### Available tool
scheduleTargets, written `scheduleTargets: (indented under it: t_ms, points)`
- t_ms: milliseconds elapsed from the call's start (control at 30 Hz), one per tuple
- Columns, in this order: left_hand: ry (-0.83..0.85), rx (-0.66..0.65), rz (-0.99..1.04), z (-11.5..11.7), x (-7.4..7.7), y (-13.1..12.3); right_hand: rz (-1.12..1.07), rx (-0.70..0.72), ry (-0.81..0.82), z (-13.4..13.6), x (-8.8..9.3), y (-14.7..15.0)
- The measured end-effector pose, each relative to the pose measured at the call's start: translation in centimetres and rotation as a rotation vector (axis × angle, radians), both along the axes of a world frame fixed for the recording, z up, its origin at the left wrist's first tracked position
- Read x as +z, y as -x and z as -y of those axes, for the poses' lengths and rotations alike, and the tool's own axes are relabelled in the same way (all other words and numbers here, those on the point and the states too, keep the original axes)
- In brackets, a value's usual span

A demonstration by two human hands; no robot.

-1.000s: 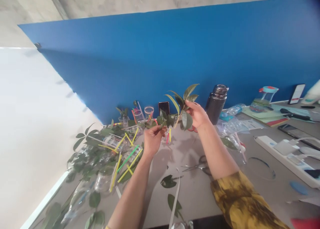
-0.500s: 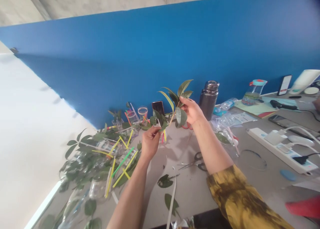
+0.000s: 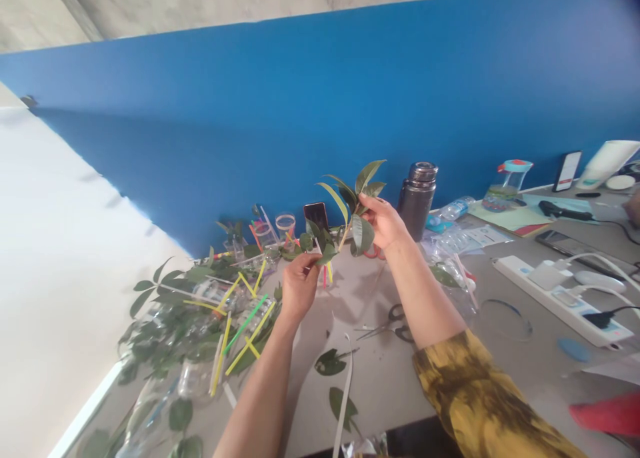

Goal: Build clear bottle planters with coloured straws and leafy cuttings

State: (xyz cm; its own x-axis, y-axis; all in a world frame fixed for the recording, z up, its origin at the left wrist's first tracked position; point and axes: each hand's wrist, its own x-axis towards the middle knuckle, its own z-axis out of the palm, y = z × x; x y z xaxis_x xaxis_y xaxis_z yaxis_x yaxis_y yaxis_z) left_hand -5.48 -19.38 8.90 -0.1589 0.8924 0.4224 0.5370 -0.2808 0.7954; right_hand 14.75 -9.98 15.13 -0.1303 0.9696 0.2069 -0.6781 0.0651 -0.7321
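Observation:
A leafy twig (image 3: pixel 362 231) is held up above the table between my two hands. My right hand (image 3: pixel 383 223) pinches its upper part among the leaves. Lower down, my left hand (image 3: pixel 301 285) has its fingers closed on a leaf (image 3: pixel 327 254) at the twig's lower end. Under my right forearm lies a pair of scissors (image 3: pixel 395 322) with dark handles. Loose leaves (image 3: pixel 330 362) and a pale thin strip (image 3: pixel 345 391) rest on the table below my hands.
At left, cut branches (image 3: pixel 165 338) pile up with yellow and green straws (image 3: pixel 246 323) and clear plastic cups (image 3: pixel 195 378). A dark thermos (image 3: pixel 419 198) and a phone (image 3: pixel 316 215) stand by the blue wall. On the right are a power strip (image 3: pixel 560 298) with cables and a bottle (image 3: pixel 506 185).
Hardly anything differs. My left hand has shifted very slightly left while both hands keep hold of the twig.

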Motion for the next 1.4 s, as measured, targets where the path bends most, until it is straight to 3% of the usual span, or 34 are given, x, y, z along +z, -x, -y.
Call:
scheduleTargets:
  t_ms: [400, 767, 1000, 1400]
  points:
    - [-0.042, -0.018, -0.153, -0.5, -1.1, 0.6, -0.006, 0.014, 0.011, -0.1, -0.2, -0.2]
    - [0.071, 0.064, -0.092, -0.2, -1.0, 0.3, 0.051, -0.043, -0.026, -0.1, -0.2, 0.3]
    - [0.100, 0.121, -0.019, -0.4, -1.9, 0.1, 0.042, -0.053, -0.041, -0.1, -0.2, 0.0]
    - [0.051, -0.014, -0.147, -0.6, -2.9, 0.5, 0.104, -0.071, -0.041, -0.3, -0.3, -0.2]
